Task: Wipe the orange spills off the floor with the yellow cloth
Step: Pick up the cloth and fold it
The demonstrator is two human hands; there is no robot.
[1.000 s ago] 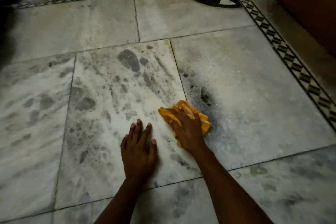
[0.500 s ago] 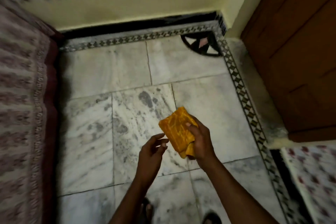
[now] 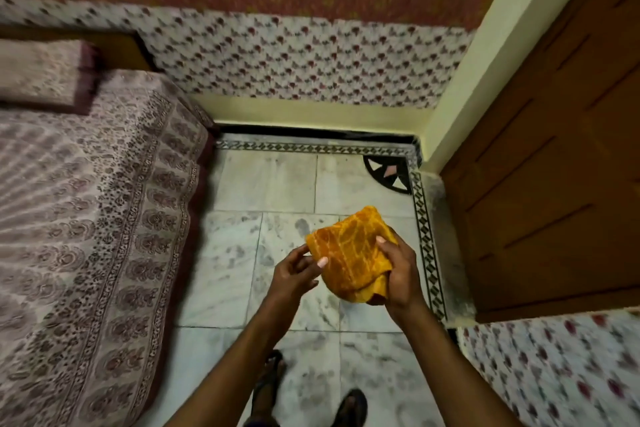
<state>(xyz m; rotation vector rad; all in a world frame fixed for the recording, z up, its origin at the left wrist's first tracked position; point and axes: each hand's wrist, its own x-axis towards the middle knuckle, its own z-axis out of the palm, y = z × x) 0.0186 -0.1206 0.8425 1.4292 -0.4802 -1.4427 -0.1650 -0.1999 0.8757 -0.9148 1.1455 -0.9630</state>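
Yellow cloth [image 3: 349,253] held above the floor [image 3: 287,184], folded. Right hand [image 3: 398,274] fingers clamp its lower edge; left hand [image 3: 294,270] fingers pinch the near corner. No orange spills visible. Risk: stained face re-smears marble if refolded wrong.

Cloth [image 3: 349,253]: yellow-orange terry-like fabric, matt, soft nap, crumpled.
Floor [image 3: 277,191]: white marble slabs w/ grey veining, smooth, slight sheen; inlaid black-and-white stone border [image 3: 427,246] at 3 o'clock.
Bedspread [image 3: 86,201], 9 o'clock: printed woven cloth, matt.
Door [image 3: 554,166], 2 o'clock: brown wood, panelled, dull satin finish.
Wall strip [image 3: 491,55]: cream paint, matt.
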